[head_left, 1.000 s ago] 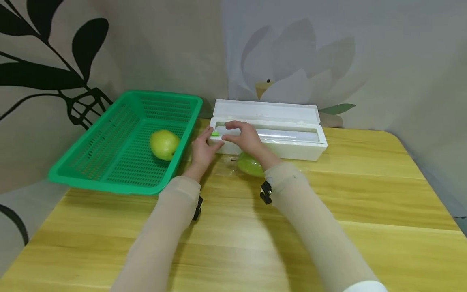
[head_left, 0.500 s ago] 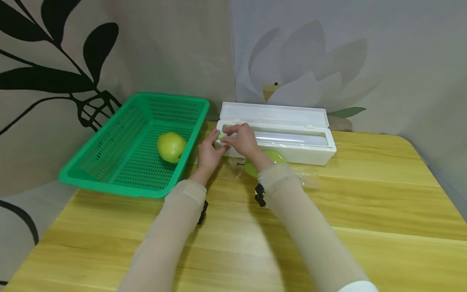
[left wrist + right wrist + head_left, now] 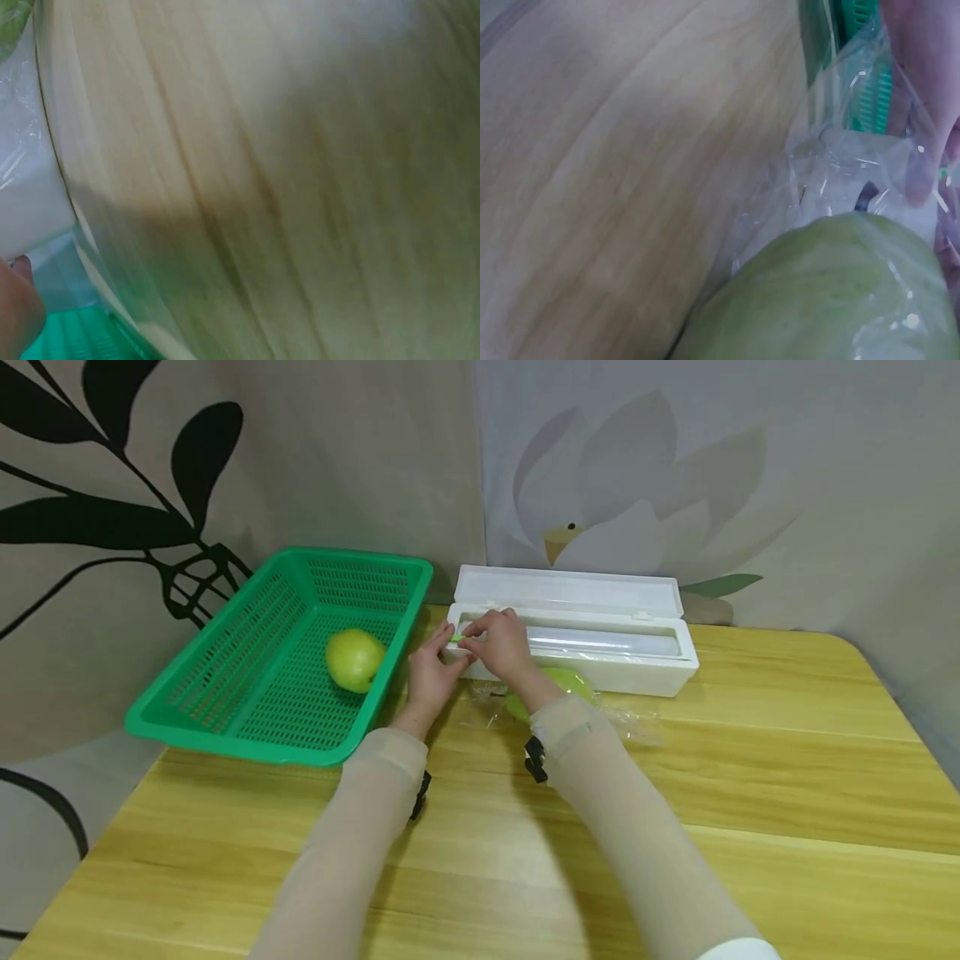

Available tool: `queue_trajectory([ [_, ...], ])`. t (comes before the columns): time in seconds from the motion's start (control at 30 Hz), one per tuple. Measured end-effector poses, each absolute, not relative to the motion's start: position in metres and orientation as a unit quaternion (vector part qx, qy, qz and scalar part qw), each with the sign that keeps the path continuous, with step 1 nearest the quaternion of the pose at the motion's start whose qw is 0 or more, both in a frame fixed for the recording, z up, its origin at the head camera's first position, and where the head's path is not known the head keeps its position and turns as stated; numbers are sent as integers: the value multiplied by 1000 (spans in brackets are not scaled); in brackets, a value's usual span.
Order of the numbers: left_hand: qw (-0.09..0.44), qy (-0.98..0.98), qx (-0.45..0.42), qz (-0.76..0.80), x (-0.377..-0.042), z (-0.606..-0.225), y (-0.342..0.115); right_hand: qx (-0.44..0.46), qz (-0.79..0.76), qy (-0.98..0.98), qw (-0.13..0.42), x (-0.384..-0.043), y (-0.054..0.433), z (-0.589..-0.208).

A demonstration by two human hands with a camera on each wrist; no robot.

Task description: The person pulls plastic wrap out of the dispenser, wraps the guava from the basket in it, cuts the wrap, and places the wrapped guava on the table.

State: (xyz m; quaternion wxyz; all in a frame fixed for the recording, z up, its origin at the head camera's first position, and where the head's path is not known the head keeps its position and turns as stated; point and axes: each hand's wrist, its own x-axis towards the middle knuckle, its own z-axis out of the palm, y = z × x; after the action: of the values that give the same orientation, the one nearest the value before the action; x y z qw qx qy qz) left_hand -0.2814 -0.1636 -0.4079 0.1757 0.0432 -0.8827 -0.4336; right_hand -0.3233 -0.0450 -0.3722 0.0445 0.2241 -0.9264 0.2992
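A white cling film box [image 3: 637, 675] stands at the back of the table with its lid raised, showing the film roll [image 3: 600, 641]. My left hand [image 3: 431, 680] holds the box's left end, thumb on the front face. Fingertips of my right hand [image 3: 501, 647] pinch the small green slide cutter [image 3: 458, 637] at the left of the front rim. Under my right wrist lies a green pear [image 3: 567, 682], partly hidden by that wrist. Clear film [image 3: 632, 723] covers it and spreads out on both sides; in the right wrist view the pear [image 3: 817, 292] shows its dark stem.
A green plastic basket [image 3: 247, 752] sits to the left, close to my left hand, with one yellow-green pear [image 3: 355, 660] inside. All of it stands on a wooden table [image 3: 480, 877]. A printed wall [image 3: 360, 460] rises directly behind the box.
My right thumb and fingers, apart earlier, have come together at the green slide cutter. The left hand stays at the box end. The whole view has shifted slightly.
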Motion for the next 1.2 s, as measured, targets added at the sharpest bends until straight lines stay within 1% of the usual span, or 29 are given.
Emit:
queue_trajectory([
  [0.13,184,-884,37,-429,-283,-409,-163,236,279,-930,52,-323,-43,-371],
  [0.33,177,-883,37,-433,-283,-410,-163,246,283,-925,59,-325,-38,-373],
  [0.53,186,-876,31,-443,-283,-412,-164,252,294,-921,50,-325,-37,-374],
  [0.7,193,-870,28,-453,-282,-413,-166,250,298,-921,33,-325,-37,-371],
  [0.87,189,-867,30,-460,-281,-413,-168,255,289,-923,18,-326,-36,-369],
  [1.0,181,-869,31,-459,-282,-413,-169,262,283,-922,20,-326,-32,-368],
  [1.2,185,-872,30,-451,-284,-412,-169,271,285,-919,25,-329,-23,-366],
])
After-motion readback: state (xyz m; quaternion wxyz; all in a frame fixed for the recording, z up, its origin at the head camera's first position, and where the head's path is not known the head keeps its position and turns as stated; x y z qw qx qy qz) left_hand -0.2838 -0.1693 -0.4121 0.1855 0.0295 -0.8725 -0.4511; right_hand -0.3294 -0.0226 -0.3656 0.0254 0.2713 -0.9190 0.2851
